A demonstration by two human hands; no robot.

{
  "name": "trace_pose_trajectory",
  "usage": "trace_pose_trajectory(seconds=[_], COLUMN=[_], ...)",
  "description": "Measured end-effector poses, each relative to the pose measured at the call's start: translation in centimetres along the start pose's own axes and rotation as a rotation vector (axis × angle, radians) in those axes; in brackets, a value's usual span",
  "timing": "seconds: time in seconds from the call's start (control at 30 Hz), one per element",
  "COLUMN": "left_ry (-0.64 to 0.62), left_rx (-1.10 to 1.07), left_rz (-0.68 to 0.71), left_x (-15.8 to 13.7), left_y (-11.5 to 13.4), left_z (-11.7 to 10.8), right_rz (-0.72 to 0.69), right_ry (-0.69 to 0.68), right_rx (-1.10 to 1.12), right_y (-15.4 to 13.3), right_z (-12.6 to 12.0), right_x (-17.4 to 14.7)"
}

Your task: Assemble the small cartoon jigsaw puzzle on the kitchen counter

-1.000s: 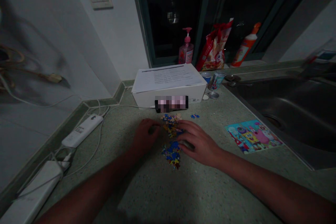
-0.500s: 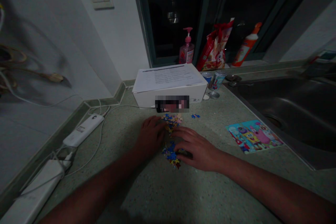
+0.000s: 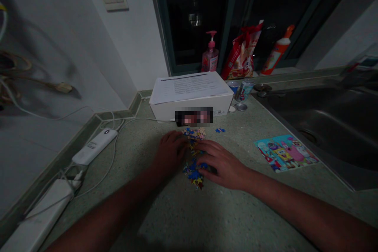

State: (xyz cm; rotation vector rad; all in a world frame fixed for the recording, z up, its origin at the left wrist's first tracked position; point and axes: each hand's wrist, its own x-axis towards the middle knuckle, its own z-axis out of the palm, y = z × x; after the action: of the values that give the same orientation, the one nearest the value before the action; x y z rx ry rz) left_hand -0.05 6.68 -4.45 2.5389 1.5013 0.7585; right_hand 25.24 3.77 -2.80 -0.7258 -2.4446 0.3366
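Small jigsaw pieces (image 3: 194,174) in blue, yellow and brown lie in a loose heap on the counter. A second group of jigsaw pieces (image 3: 195,133), blue and pinkish, lies just beyond. My left hand (image 3: 170,149) rests at the left edge of the pieces, its fingers apart and slightly bent. From the right, my right hand (image 3: 226,164) reaches over the heap with fingers spread and tips among the pieces. Nothing held shows in either hand, though some fingertips are hard to make out. A small linked bit of puzzle (image 3: 220,130) lies apart, farther right.
A colourful cartoon picture card (image 3: 285,153) lies by the sink (image 3: 325,114). Behind the pieces, a phone (image 3: 193,117) leans against a white box (image 3: 165,110). Cans (image 3: 244,89) stand beside the box. White power strips (image 3: 94,146) and cables run along the left.
My right hand has shifted slightly away from me, its fingers moving over the pieces. My left hand has barely moved. A few pieces in the near heap sit slightly differently.
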Motion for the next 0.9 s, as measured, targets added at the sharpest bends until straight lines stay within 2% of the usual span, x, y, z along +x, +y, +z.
trace_pose_trajectory(seconds=[0.6, 0.9], left_ry=[0.015, -0.013], left_rx=[-0.141, -0.066], left_rz=[-0.058, -0.057], left_x=[0.4, 0.5], left_y=[-0.2, 0.4], left_z=[-0.1, -0.5], right_rz=[0.02, 0.072], right_ry=[0.064, 0.133], right_rx=[0.002, -0.076], right_y=[0.5, 1.3], right_z=[-0.1, 0.3], right_x=[0.4, 0.5])
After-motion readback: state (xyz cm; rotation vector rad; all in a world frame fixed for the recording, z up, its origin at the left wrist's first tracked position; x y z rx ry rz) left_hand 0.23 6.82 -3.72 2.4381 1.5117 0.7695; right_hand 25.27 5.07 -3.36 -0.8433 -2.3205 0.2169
